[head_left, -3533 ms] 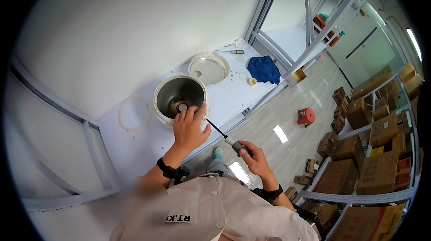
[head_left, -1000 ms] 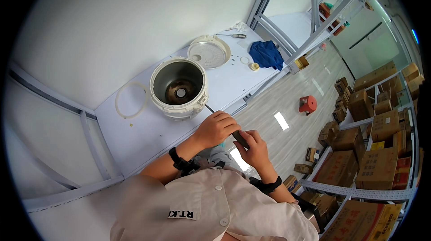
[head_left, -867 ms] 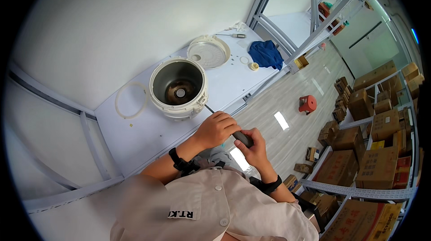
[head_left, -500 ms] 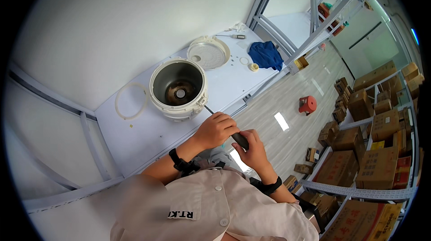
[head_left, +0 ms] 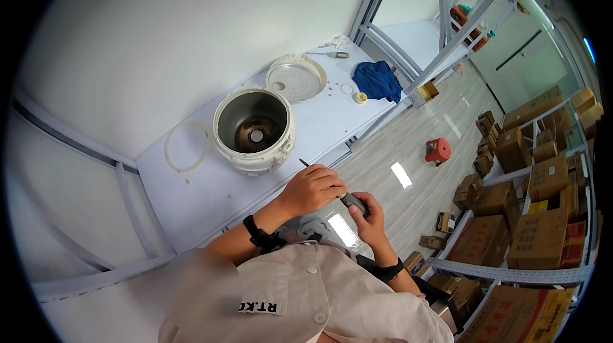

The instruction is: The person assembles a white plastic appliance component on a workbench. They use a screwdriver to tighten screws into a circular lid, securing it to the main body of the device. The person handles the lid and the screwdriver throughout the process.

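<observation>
Over the front edge of the table, both my hands are on a screwdriver (head_left: pixel 353 203) with a dark grey handle. My left hand (head_left: pixel 311 190) is closed around its shaft, whose thin dark tip pokes out past the fingers. My right hand (head_left: pixel 371 220) grips the handle, thumb along it. Just beyond the tip stands a cream rice cooker body (head_left: pixel 255 163), lid off, its grey inside browned at the bottom around a round centre piece. The tip is apart from the cooker. Behind it lies the detached round lid (head_left: pixel 297 79).
A cream ring (head_left: pixel 169 151) lies left of the cooker. Toward the table's right end are a second screwdriver (head_left: pixel 337 55), a blue cloth (head_left: pixel 377 81), a small yellowish cap (head_left: pixel 361 98) and several small bits. A red stool (head_left: pixel 438 149) and shelves of cardboard boxes (head_left: pixel 536 234) stand right.
The screwdriver and my left hand have shifted slightly right and toward me, drawing the tip away from the cooker. My right hand has moved up and closed more fully on the handle.
</observation>
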`<act>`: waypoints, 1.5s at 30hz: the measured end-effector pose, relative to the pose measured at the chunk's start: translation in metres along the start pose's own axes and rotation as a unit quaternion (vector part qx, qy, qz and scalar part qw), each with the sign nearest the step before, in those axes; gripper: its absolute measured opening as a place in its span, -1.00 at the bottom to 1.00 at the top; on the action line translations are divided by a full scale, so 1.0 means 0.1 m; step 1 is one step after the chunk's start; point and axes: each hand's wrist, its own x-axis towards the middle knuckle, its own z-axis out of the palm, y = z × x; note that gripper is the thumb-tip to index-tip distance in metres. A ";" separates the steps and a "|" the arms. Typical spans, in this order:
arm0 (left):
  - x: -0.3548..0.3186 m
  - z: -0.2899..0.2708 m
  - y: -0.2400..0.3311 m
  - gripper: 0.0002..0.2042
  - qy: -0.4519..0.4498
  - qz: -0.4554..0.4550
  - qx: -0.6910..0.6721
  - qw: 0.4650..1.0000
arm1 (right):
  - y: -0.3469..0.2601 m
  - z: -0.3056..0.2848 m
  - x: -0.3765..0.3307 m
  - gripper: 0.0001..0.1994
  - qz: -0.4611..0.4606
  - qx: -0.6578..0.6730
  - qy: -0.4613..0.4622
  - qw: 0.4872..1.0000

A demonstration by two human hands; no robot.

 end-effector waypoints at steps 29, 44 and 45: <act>0.64 0.48 -0.64 -0.79 -0.032 -0.134 0.047 0.989 | 0.18 -0.61 1.83 -0.69 -0.014 -0.239 -0.277 0.930; 0.96 1.03 -1.56 -0.50 0.160 -0.602 0.267 0.735 | 0.67 -1.63 3.16 -0.85 -0.027 -0.093 -0.236 0.967; 0.91 1.04 -1.64 -0.48 0.139 -0.613 0.297 0.719 | 0.71 -1.64 3.21 -0.86 -0.033 -0.087 -0.241 0.966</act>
